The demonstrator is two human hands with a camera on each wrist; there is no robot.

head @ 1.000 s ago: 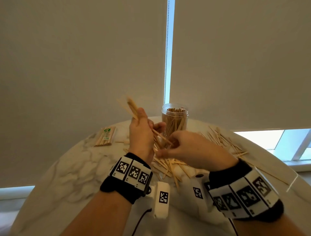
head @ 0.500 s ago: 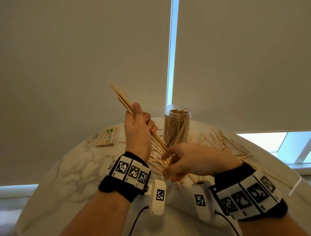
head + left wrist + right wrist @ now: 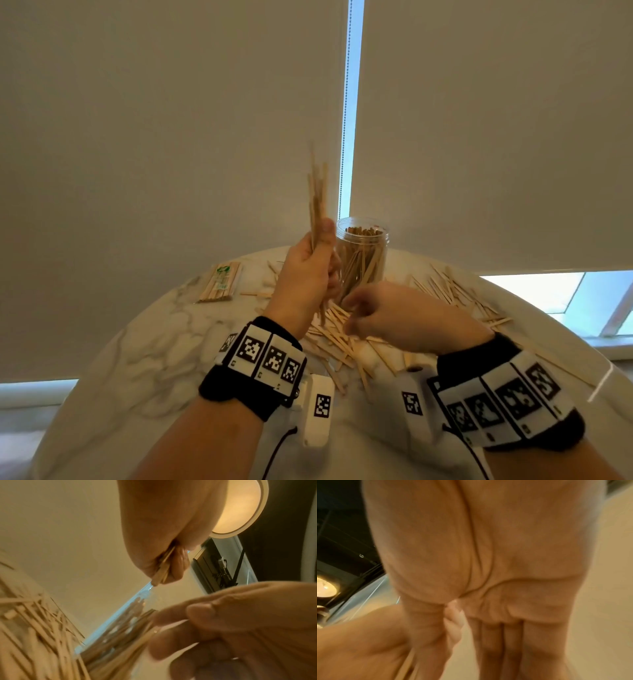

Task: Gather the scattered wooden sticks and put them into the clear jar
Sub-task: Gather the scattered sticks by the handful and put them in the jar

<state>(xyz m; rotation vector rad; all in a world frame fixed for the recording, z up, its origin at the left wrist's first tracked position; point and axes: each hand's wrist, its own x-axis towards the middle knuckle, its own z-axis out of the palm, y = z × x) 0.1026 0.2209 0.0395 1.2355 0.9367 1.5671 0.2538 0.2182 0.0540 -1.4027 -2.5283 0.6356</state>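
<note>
My left hand (image 3: 322,255) grips a bundle of wooden sticks (image 3: 317,202), held nearly upright just left of the clear jar (image 3: 363,263). The jar stands at the back of the table, open-topped and packed with sticks. In the left wrist view, the bundle's lower ends (image 3: 161,570) poke out below my curled fingers. My right hand (image 3: 352,317) hovers low in front of the jar, fingers loosely extended, and the right wrist view shows nothing in its palm (image 3: 513,588). Scattered sticks (image 3: 339,342) lie under and between both hands.
More loose sticks (image 3: 452,291) spread to the right of the jar. A wrapped pack of sticks (image 3: 221,282) lies at the back left. The round marble table (image 3: 144,342) ends close behind the jar, in front of drawn blinds.
My left hand swung the bundle from a left-leaning tilt to nearly upright and moved it closer to the jar. My right hand let go of the bundle's lower ends and dropped slightly.
</note>
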